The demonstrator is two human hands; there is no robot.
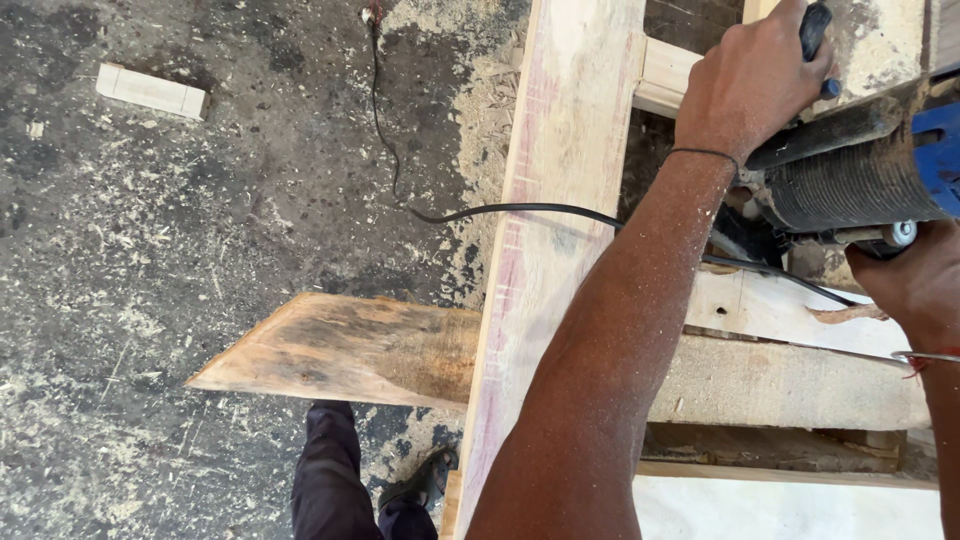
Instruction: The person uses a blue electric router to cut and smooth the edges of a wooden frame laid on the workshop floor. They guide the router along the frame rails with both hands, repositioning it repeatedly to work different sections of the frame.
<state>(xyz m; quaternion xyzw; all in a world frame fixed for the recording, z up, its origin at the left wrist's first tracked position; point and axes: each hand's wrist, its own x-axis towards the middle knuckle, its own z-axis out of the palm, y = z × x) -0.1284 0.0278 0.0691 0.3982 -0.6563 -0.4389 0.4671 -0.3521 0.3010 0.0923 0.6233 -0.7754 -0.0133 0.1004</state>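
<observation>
Up at the top right, my left hand (pixel 752 85) wraps tight around the black handle (pixel 812 35) of a power tool (pixel 860 170) sitting over the long pale plank (pixel 560 200); my right hand (pixel 915 280) seems to grip its rear, though it's half cropped.

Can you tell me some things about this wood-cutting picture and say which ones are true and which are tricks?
1. The left hand grips a black handle. True.
2. The power tool is bright red. False: black and blue.
3. A black cord crosses the long plank. True.
4. The floor is grass. False: dark ground with sawdust.
5. A small wood block lies on the floor. True.
</observation>
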